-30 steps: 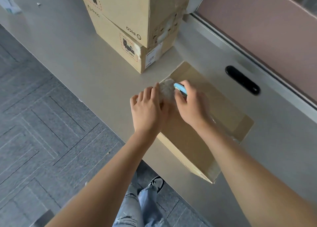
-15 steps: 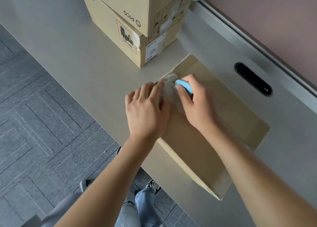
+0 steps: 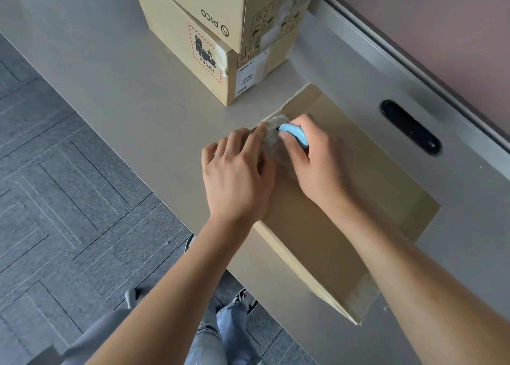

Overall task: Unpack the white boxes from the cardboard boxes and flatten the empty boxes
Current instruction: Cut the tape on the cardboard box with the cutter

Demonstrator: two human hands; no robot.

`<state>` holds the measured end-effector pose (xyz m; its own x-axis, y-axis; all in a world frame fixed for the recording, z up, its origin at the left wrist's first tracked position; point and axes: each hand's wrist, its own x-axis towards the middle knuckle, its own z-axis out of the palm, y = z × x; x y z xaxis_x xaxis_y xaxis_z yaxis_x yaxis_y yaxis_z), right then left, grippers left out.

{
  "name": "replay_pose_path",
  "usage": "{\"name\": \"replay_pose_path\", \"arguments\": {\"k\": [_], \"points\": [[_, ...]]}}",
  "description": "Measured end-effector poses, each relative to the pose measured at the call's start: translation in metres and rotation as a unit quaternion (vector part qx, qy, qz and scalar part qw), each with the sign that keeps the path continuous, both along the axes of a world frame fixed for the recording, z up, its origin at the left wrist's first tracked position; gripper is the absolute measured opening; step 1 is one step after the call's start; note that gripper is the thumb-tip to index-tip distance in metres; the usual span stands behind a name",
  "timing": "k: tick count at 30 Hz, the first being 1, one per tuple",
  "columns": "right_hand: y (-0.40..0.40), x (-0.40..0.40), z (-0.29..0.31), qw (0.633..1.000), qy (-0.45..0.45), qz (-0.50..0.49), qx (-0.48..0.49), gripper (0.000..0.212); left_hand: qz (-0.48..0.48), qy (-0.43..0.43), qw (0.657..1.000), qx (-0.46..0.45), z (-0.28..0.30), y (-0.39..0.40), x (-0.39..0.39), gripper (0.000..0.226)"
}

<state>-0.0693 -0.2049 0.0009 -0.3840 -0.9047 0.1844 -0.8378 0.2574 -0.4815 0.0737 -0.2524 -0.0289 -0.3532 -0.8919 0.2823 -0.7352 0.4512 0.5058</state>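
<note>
Your right hand (image 3: 317, 160) grips one blue cutter (image 3: 294, 134) at the taped far corner of one cardboard box (image 3: 325, 226) on the bench (image 3: 116, 88); your left hand (image 3: 237, 171) presses beside it, fingers straight. Two stacked boxes (image 3: 220, 33) stand behind.

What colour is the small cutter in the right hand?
Light blue plastic cutter, gripped by the right hand; head view.

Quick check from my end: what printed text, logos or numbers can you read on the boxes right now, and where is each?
"pico" with a round logo: side of the upper stacked box.
"UN 3481" inside a red dashed frame: side of the lower stacked box.
White shipping label on the lower box: too small to read.
Handling symbols on the upper box: pictograms only, blurred.
</note>
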Motion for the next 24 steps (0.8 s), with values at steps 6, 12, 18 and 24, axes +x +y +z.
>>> {"name": "replay_pose_path", "arguments": {"k": [6,12,18,24], "points": [[-0.004,0.003,0.006,0.999,0.022,-0.008,0.035,0.019,0.001,0.005,1.000,0.001,0.000,0.000,0.000,0.042],[-0.006,0.005,0.016,0.997,0.028,-0.002,0.067,0.016,0.000,0.007,1.000,0.004,0.001,0.000,0.000,0.042],[-0.003,0.006,0.021,0.995,0.035,0.002,0.091,0.018,-0.003,0.006,1.000,0.005,0.002,0.000,0.001,0.041],[0.000,0.006,0.021,0.994,0.038,0.000,0.100,0.018,-0.003,0.005,1.000,0.006,0.000,0.000,0.000,0.042]]}}
